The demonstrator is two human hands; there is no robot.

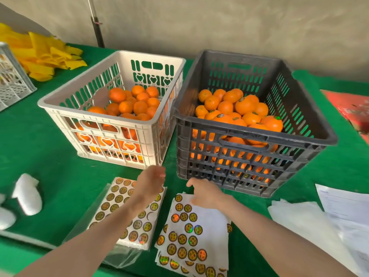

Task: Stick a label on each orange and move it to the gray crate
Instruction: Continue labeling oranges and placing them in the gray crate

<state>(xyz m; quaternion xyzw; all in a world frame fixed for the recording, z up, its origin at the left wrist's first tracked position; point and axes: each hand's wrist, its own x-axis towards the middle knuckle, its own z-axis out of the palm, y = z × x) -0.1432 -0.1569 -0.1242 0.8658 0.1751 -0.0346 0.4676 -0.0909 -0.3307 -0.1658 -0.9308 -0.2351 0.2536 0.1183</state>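
Observation:
A white crate [60,105] at centre left holds several unlabelled oranges [127,105]. To its right, the gray crate [257,139] holds several oranges [244,105] bearing round labels. Two label sheets lie on the green table in front of the crates: a stack in clear wrap [119,198] and a loose sheet [185,236]. My left hand [150,181] hovers over the wrapped stack, fingers loosely curled and blurred, holding nothing I can see. My right hand [205,192] rests on the loose sheet's top edge, just in front of the gray crate.
Yellow bags [46,54] lie at the back left beside another white crate [12,80]. White foam pieces [27,193] sit at the left. White papers [327,216] lie at the right, and a red box [353,110] is further back.

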